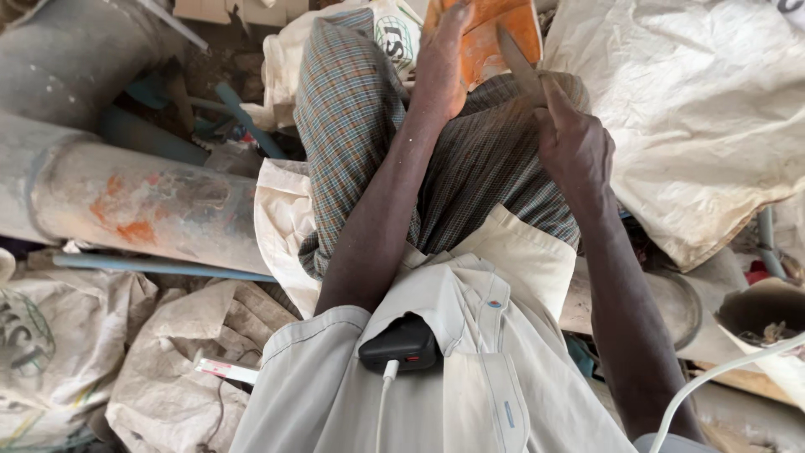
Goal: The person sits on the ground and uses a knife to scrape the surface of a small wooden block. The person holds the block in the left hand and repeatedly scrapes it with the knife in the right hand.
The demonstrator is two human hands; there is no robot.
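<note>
My left hand grips an orange, flat, curved piece at the top of the view, above my lap. My right hand holds a knife whose blade lies against the orange piece's lower edge. A bundle of thin brown fibres hangs between the two hands over the checked cloth on my legs. Both forearms reach forward from my pale shirt.
A large grey pipe with orange stains lies at the left. Pale woven sacks are heaped at right and at lower left. A black power bank with a white cable sits in my shirt pocket.
</note>
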